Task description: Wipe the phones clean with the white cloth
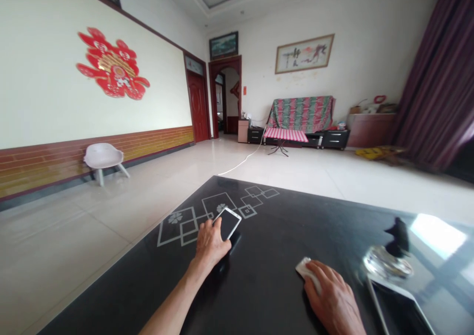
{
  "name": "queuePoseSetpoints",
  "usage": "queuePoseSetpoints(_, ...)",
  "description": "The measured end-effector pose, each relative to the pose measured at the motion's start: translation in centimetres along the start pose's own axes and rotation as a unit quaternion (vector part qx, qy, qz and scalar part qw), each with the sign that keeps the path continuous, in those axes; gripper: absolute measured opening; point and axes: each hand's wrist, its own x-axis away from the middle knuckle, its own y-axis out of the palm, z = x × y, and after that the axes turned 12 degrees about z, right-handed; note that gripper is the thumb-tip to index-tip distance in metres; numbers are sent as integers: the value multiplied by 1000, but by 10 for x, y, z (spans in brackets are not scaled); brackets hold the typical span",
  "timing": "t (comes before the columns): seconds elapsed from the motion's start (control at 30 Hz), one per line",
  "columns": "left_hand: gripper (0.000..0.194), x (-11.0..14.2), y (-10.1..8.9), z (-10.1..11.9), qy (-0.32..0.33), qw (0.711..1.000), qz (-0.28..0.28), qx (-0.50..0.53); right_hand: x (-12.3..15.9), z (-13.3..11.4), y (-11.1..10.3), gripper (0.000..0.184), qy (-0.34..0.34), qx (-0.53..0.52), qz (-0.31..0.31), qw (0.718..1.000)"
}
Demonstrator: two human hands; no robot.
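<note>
My left hand [212, 241] is closed round the near end of a white-framed smartphone [230, 223], its dark screen facing up. The phone is tilted just over the patterned left part of the black glossy table [274, 236]. Lower right, my right hand [333, 293] presses a folded white cloth or tissue [304, 268] against the tabletop, fingers bent over it. Most of the cloth is hidden under that palm. To the right of this hand lies a white-edged tablet [398, 308] with a dark screen.
Behind the tablet stands a clear glass dish [387, 263] with a dark object [399, 237] on it, blurred. Beyond the table are a white child's chair [103, 157], a folding table with a striped top [286, 135] and a white cable [242, 162] on the floor.
</note>
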Motion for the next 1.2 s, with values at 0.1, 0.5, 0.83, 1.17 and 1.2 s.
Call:
queuePoseSetpoints(0.1, 70, 20, 6, 34, 92, 993, -33, 65, -2, -2, -1, 29, 10, -3, -6, 1000)
queuePoseSetpoints(0.5, 71, 63, 43, 92, 191, 970, -89, 125, -4, -6, -3, 26, 39, -5, -15, 999)
queuePoseSetpoints(0.83, 71, 74, 38, 100, 220, 954, -92, 181, -4, -7, -3, 24, 44, -7, -18, 999)
queuePoseSetpoints(1.17, 92, 49, 44, 71, 290, 910, -139, 261, -5, -2, -2, 27, 65, -35, 3, 997)
queuePoseSetpoints(1.2, 102, 46, 43, 68, 307, 904, -162, 250, -5, -1, -2, 27, 70, -40, 13, 997)
